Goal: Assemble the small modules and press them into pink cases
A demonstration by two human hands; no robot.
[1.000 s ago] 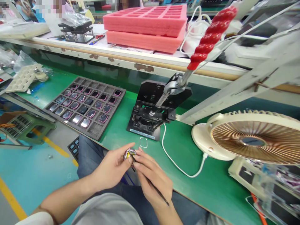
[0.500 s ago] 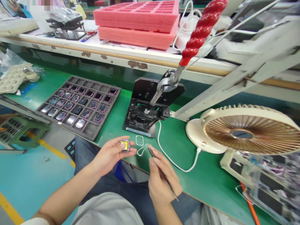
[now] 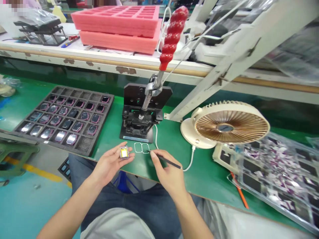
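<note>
My left hand, palm up, has its fingers around a small square watch case whose inside shows bright yellow. Two thin white rounded-square rings lie side by side on the green bench top, just right of that hand: a left ring and a right ring. Dark tweezers are pinched in my right hand. Their tips are close to the right ring's edge; whether they touch it I cannot tell. Behind the rings stands a black hand press with a red ribbed handle.
On the left, a dark foam tray carries several watch cases. A beige fan with a white cable stands right of the press. Plastic trays with scraps lie far right. Pink foam trays sit on the shelf above.
One white ring, slanted at the tweezers' tips before, now lies flat against the other ring. The right hand has turned and lowered the tweezers. My view has shifted to the right.
</note>
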